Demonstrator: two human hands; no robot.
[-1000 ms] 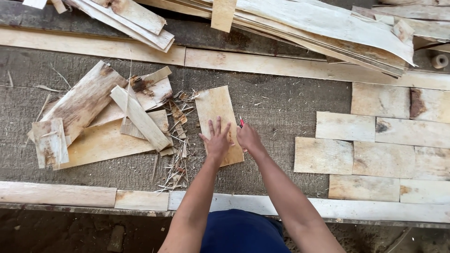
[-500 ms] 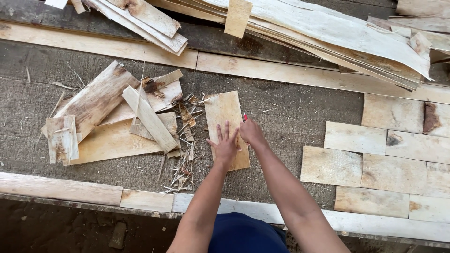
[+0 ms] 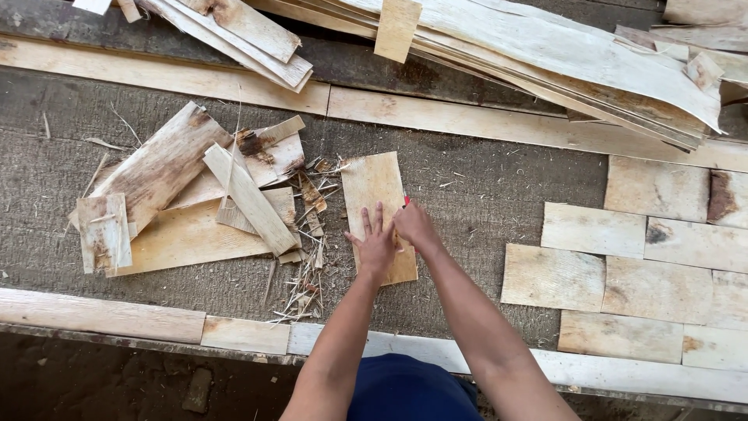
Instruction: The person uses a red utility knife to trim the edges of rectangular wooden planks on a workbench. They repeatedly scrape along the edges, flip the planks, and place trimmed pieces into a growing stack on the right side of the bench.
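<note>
On the left of the rough grey bench (image 3: pixel 483 195) lies a loose heap of pale, bark-stained veneer offcuts (image 3: pixel 187 195), overlapping at odd angles, with a scatter of thin wood splinters (image 3: pixel 308 257) just to its right; judging by how they lie, these are trimmings already cut away and pushed aside

Just right of the splinters, near the middle, a pale rectangular sheet of thin wood veneer (image 3: pixel 374 187) lies flat on the bench with its long side running away from the person. The left hand (image 3: pixel 375 245) rests on its lower half, palm down and fingers spread, pressing it flat. The right hand (image 3: pixel 417 226) sits at the sheet's right edge, touching the left hand, fingers curled around a small red tool (image 3: pixel 407 201) of which only a sliver shows; what kind of tool it is cannot be told. This sheet looks to be the one being trimmed now, and its edge is not yet finished

To the right, well apart from the hands, flat rectangular veneer pieces (image 3: pixel 631 265) lie in neat rows, edges touching: seemingly the finished share. Along the far side, a long stack of untrimmed veneer strips (image 3: pixel 545 54) suggests plenty is left
</note>
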